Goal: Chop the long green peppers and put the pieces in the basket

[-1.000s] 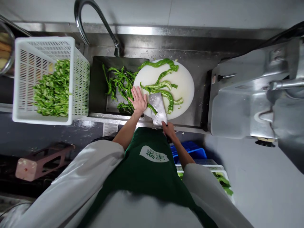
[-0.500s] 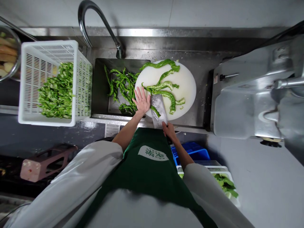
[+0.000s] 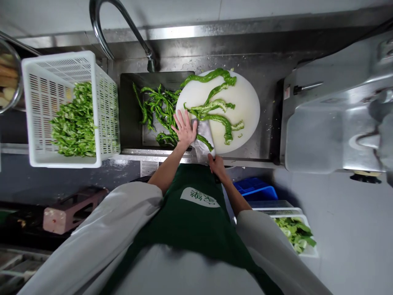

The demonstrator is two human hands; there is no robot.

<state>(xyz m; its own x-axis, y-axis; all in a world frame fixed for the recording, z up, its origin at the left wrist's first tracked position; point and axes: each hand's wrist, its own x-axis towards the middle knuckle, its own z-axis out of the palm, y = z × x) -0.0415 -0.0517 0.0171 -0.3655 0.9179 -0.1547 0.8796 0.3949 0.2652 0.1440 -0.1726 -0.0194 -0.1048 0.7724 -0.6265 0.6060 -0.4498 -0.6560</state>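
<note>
My right hand point(image 3: 217, 167) is closed around the handle of a broad-bladed cleaver point(image 3: 202, 153). The blade lies flat, tilted away from me, over the near left part of a round white cutting board point(image 3: 248, 110). My left hand point(image 3: 185, 130) is open with fingers spread, palm down at the blade's far left end and the board's edge. What lies under that palm is hidden. A green pepper point(image 3: 205, 141) crosses the blade just right of it. Several long green peppers point(image 3: 222, 123) lie on the board, some flattened or split.
Whole green peppers point(image 3: 162, 108) lie in the sink point(image 3: 130, 110), left of the board, beneath a curved faucet point(image 3: 121, 16). A white basket point(image 3: 106, 114) holds cut green pieces point(image 3: 75, 127). A metal machine point(image 3: 325, 119) stands right. Below are a blue crate point(image 3: 256, 190) and a crate of leafy greens point(image 3: 296, 233).
The camera view has shifted slightly. Both hands keep almost the same places on the cleaver and board, and the peppers on the board look much the same.
</note>
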